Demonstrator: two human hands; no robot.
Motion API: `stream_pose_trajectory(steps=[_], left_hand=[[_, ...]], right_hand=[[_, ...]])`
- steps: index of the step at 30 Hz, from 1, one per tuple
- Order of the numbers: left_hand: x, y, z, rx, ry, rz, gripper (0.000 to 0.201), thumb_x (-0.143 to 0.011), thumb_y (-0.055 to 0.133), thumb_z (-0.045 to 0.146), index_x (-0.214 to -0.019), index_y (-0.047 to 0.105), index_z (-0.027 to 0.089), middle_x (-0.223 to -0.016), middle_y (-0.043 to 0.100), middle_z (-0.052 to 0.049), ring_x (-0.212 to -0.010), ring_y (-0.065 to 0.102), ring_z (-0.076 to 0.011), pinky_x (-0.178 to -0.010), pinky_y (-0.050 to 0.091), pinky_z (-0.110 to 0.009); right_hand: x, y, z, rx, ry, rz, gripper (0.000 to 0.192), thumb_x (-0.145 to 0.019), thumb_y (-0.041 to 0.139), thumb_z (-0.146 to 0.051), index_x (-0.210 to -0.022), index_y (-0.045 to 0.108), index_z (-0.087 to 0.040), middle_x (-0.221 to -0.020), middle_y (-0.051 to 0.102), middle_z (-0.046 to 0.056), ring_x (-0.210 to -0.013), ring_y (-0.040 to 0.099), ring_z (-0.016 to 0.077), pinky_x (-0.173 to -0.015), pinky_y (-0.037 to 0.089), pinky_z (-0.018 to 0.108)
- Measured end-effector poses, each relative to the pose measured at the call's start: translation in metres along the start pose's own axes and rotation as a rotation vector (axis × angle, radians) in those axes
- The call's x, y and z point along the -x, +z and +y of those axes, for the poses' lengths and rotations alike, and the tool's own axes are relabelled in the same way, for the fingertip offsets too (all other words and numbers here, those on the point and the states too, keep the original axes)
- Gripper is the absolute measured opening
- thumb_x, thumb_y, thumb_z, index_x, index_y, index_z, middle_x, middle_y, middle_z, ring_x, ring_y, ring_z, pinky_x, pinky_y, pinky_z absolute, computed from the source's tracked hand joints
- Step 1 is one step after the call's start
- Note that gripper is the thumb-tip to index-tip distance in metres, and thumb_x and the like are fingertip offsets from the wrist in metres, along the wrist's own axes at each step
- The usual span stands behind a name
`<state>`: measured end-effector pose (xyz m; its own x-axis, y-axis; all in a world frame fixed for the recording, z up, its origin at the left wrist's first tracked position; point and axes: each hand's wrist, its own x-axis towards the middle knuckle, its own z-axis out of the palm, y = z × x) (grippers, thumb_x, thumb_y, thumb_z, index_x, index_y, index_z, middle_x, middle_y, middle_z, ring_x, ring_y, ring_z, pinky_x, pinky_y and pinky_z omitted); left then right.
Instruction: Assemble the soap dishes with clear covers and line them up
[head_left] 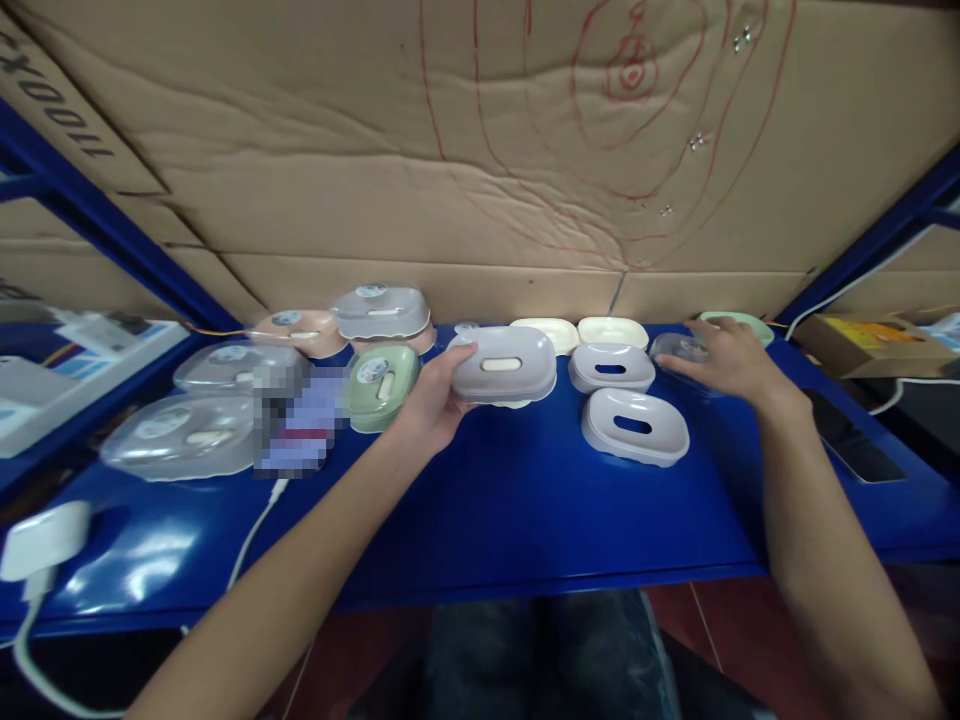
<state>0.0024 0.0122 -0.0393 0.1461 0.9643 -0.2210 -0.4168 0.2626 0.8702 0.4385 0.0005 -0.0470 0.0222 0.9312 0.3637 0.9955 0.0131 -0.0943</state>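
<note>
My left hand (431,400) grips a grey soap dish (504,366) by its left edge, holding it just above the blue shelf (525,510). My right hand (724,358) rests with spread fingers on a clear plastic lid (675,348) at the back right. Between the hands lie two grey slotted trays (611,367) (634,427). Two cream trays (551,332) (613,330) sit behind them, and a pale green tray (742,322) shows past my right hand.
At the left stand several lidded soap dishes: green (381,386), pink (296,330), grey (381,312) and clear-topped ones (184,435). A white charger with cable (45,545) lies front left. A dark phone (855,440) lies right. Cardboard (480,150) backs the shelf.
</note>
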Motion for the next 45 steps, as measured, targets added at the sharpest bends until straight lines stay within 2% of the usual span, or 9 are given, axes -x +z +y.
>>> stream_pose_trajectory(steps=[4,10,14,18,27,36,40,43,45], left_hand=[[0.0,0.002,-0.004,0.014,-0.08,0.03,0.027,-0.093,0.078,0.042,-0.11,0.073,0.021,-0.094,0.08,-0.004,-0.074,0.075,-0.0215,-0.06,0.063,-0.032],[-0.002,0.0,-0.01,0.022,-0.112,-0.043,0.028,-0.097,0.07,0.047,-0.105,0.073,0.021,-0.085,0.078,-0.004,-0.07,0.074,-0.0217,-0.057,0.063,-0.032],[-0.001,0.001,-0.011,0.023,-0.115,-0.051,0.029,-0.101,0.063,0.046,-0.106,0.074,0.02,-0.085,0.077,-0.004,-0.071,0.073,-0.0222,-0.059,0.063,-0.033],[-0.001,0.001,-0.011,0.007,-0.143,-0.051,0.033,-0.105,0.058,0.047,-0.107,0.075,0.018,-0.082,0.077,-0.006,-0.072,0.074,-0.0237,-0.062,0.064,-0.035],[0.002,0.003,-0.01,-0.01,-0.119,-0.066,0.028,-0.102,0.063,0.044,-0.103,0.073,0.018,-0.085,0.078,-0.007,-0.077,0.077,-0.0251,-0.068,0.067,-0.038],[0.001,0.003,-0.011,-0.021,-0.119,-0.073,0.03,-0.104,0.061,0.045,-0.108,0.075,0.018,-0.086,0.078,-0.006,-0.081,0.077,-0.025,-0.07,0.068,-0.038],[0.001,0.002,-0.01,-0.031,-0.124,-0.065,0.031,-0.106,0.058,0.045,-0.109,0.074,0.018,-0.083,0.077,-0.004,-0.079,0.077,-0.0244,-0.071,0.068,-0.038],[0.002,0.005,-0.009,-0.011,-0.127,-0.061,0.031,-0.108,0.056,0.043,-0.108,0.073,0.017,-0.086,0.078,-0.006,-0.085,0.078,-0.0254,-0.076,0.069,-0.04],[0.005,0.007,-0.009,0.005,-0.13,-0.083,0.031,-0.109,0.055,0.041,-0.11,0.074,0.016,-0.092,0.08,-0.008,-0.091,0.079,-0.0268,-0.08,0.07,-0.042]], right_hand=[[0.002,0.007,0.022,0.046,0.096,-0.128,0.087,-0.086,0.081,-0.077,-0.14,0.072,-0.009,-0.121,0.074,0.032,-0.12,0.067,0.0494,-0.106,0.051,0.063],[0.003,-0.007,0.013,0.022,0.095,-0.139,0.083,-0.09,0.079,-0.074,-0.143,0.072,-0.01,-0.12,0.079,0.027,-0.109,0.073,0.038,-0.095,0.052,0.045],[0.003,-0.016,0.008,0.045,0.112,-0.071,0.075,-0.092,0.08,-0.068,-0.14,0.074,-0.011,-0.122,0.08,0.027,-0.113,0.074,0.0374,-0.096,0.049,0.044],[0.004,-0.023,-0.003,0.078,0.128,-0.11,0.073,-0.093,0.081,-0.066,-0.14,0.076,-0.011,-0.121,0.082,0.025,-0.114,0.075,0.037,-0.096,0.049,0.043],[0.005,-0.017,-0.023,-0.05,0.214,-0.138,0.076,-0.108,0.053,-0.07,-0.151,0.071,-0.01,-0.141,0.075,0.03,-0.127,0.071,0.0399,-0.105,0.046,0.046],[0.006,-0.012,-0.026,-0.146,0.289,0.072,0.073,-0.113,0.049,-0.064,-0.151,0.07,-0.005,-0.133,0.078,0.029,-0.119,0.073,0.0328,-0.103,0.048,0.042],[0.005,-0.012,-0.023,-0.152,0.299,0.187,0.062,-0.107,0.064,-0.059,-0.138,0.077,-0.007,-0.125,0.081,0.029,-0.115,0.073,0.035,-0.1,0.049,0.044],[0.002,-0.012,-0.029,-0.172,0.243,0.291,0.066,-0.104,0.066,-0.059,-0.146,0.073,-0.008,-0.131,0.078,0.029,-0.117,0.07,0.0358,-0.102,0.048,0.045],[0.003,-0.013,-0.045,-0.225,0.118,0.378,0.071,-0.104,0.064,-0.06,-0.152,0.069,-0.009,-0.134,0.076,0.028,-0.117,0.07,0.0356,-0.104,0.049,0.046]])
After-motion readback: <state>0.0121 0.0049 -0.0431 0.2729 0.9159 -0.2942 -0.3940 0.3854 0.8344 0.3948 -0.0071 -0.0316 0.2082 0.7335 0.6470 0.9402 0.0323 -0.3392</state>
